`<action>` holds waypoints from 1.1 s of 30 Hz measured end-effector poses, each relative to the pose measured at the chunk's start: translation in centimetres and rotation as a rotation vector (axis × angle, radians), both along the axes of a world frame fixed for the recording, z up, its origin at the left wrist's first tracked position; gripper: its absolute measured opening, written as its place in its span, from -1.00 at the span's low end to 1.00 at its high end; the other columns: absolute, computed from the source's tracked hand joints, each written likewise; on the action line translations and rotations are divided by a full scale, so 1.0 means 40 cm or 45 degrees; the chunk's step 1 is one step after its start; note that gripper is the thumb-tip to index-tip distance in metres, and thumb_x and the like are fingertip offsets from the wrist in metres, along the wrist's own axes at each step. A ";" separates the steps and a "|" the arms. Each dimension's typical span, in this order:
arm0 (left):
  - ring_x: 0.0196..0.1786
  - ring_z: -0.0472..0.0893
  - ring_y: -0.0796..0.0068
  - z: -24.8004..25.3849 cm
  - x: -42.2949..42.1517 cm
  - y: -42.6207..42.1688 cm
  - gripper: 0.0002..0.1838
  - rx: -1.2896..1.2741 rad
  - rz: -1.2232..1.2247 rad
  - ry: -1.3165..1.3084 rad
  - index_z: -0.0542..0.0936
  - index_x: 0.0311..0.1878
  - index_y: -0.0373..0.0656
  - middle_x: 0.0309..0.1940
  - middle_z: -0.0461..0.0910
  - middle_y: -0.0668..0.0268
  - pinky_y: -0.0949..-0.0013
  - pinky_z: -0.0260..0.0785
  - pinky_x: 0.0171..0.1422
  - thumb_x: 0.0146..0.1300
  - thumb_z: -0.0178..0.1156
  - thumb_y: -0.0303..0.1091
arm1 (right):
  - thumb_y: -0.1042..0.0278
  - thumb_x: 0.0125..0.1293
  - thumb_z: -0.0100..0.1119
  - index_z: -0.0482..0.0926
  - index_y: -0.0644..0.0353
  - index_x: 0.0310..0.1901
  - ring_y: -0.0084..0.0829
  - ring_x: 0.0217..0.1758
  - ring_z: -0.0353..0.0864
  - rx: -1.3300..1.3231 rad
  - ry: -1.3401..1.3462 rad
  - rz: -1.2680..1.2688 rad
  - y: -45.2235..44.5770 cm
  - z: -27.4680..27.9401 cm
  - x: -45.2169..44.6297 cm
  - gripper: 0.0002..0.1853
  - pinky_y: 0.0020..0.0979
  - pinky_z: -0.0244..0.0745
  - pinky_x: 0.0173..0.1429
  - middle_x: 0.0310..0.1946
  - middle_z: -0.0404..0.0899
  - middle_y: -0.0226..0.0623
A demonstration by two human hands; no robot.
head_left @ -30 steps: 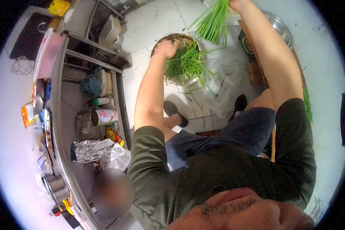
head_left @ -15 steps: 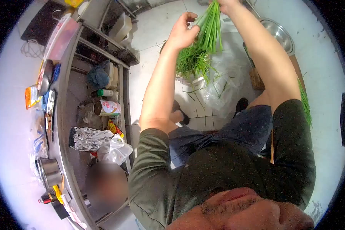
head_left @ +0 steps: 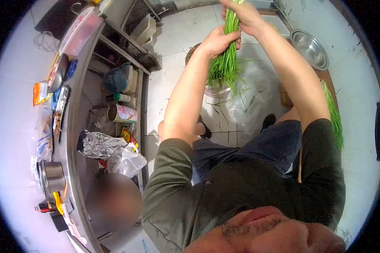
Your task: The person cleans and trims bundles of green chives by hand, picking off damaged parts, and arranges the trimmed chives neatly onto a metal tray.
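My left hand is closed around the middle of a bunch of long green stalks. Higher up, my right hand grips the pale upper end of the same bunch. The leafy ends hang down over a round basket, which is mostly hidden by my left arm and the stalks. Loose green bits lie on the floor beside a clear plastic bag.
At the right are a metal bowl and more green stalks. Along the left runs a counter with a pot; its lower shelf holds a can and a white bag.
My left hand has come up from the basket and closed around the hanging bunch. My right hand has moved slightly left with the bunch, and the view has shifted.
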State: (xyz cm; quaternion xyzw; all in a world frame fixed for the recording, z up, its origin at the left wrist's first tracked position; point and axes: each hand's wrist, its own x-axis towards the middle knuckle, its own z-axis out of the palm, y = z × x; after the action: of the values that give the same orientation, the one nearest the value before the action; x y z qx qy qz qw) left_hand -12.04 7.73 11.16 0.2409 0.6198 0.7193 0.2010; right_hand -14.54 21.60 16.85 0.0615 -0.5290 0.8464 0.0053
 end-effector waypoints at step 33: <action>-0.15 0.65 0.49 -0.052 0.056 -0.128 -0.64 -0.377 0.376 0.484 0.54 0.10 -0.33 -0.23 0.69 0.27 0.42 0.49 0.02 0.30 0.26 -0.36 | 0.32 0.36 0.22 0.48 0.11 -0.36 -0.46 -0.58 0.41 -0.117 -0.022 0.075 0.069 -0.079 -0.072 -0.84 -0.39 0.36 -0.45 -0.61 0.42 -0.41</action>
State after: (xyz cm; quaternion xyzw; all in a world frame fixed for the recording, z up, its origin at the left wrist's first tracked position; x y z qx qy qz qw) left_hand -9.80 2.60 9.09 0.2467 0.7731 0.5843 0.0071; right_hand -17.43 24.38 13.70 0.0693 -0.4876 0.8700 -0.0214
